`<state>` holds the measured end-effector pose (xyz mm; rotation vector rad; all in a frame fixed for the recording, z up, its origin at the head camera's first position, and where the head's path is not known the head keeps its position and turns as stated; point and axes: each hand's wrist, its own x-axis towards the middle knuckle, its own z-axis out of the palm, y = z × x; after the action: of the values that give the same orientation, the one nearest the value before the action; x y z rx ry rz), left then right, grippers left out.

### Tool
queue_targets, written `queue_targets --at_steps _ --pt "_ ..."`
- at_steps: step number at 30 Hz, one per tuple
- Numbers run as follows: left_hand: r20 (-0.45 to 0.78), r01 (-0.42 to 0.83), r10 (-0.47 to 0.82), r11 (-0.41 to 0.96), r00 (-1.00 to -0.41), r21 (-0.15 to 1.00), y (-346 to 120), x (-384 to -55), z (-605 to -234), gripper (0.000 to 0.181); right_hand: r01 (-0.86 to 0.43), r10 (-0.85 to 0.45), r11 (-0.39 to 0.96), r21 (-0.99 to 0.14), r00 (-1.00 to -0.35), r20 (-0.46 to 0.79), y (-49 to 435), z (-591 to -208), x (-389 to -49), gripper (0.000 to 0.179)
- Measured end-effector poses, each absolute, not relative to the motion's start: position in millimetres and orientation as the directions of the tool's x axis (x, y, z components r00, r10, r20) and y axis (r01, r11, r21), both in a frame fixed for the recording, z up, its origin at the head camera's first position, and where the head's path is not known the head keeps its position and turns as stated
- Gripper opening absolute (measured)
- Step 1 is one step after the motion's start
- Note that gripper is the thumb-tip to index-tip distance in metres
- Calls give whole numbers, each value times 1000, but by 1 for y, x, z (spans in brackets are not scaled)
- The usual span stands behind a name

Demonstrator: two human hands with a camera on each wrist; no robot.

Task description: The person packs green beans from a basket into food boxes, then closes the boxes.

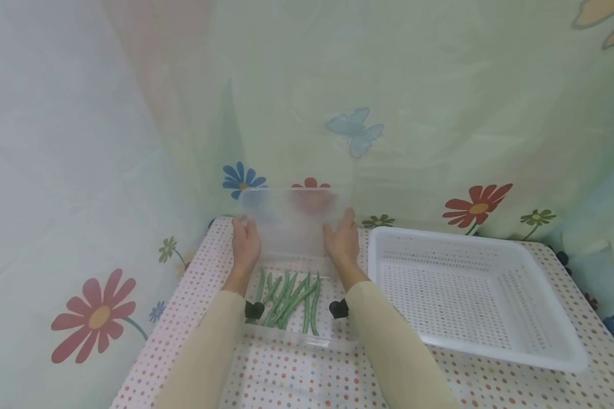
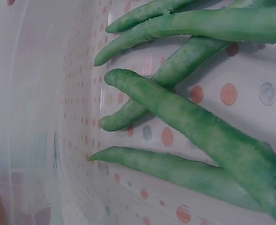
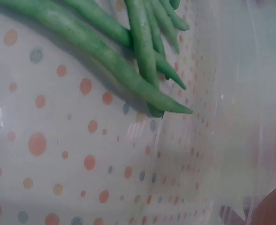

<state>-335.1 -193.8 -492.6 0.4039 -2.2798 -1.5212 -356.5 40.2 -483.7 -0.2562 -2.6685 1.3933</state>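
Note:
A clear plastic lid [image 1: 291, 224] stands tilted up at the far side of a clear container [image 1: 312, 341], in the head view. My left hand [image 1: 246, 245] holds the lid by its left edge, and my right hand [image 1: 343, 243] holds the right edge. Several green beans [image 1: 286, 301] lie loosely on the container's bottom, between my forearms. Close up, the left wrist view has beans [image 2: 175, 110] crossing one another by the clear wall. More beans [image 3: 100, 52] fill the top of the right wrist view. Only a sliver of each hand shows in the wrist views.
To the right of the container stands a white plastic basket [image 1: 552, 318] with a perforated bottom. Both rest on a dotted tablecloth [image 1: 297, 380]. A flowered curtain [image 1: 414, 85] hangs close behind the table and along its left side.

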Motion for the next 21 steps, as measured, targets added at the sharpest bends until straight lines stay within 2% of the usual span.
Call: queue_targets --at_steps 6,13,21 --pt "156 -22 -437 375 -886 927 -192 -334 -490 59 26 240 446 -895 -966 92 36 -476 -353 82" --pt "130 -18 -475 295 -870 955 -188 -334 -486 58 -88 288 386 -918 -934 211 25 -459 -350 75" --pt "47 -66 -465 223 -884 973 -200 -327 -474 73 -132 289 257 -957 -935 207 13 -430 -345 73"
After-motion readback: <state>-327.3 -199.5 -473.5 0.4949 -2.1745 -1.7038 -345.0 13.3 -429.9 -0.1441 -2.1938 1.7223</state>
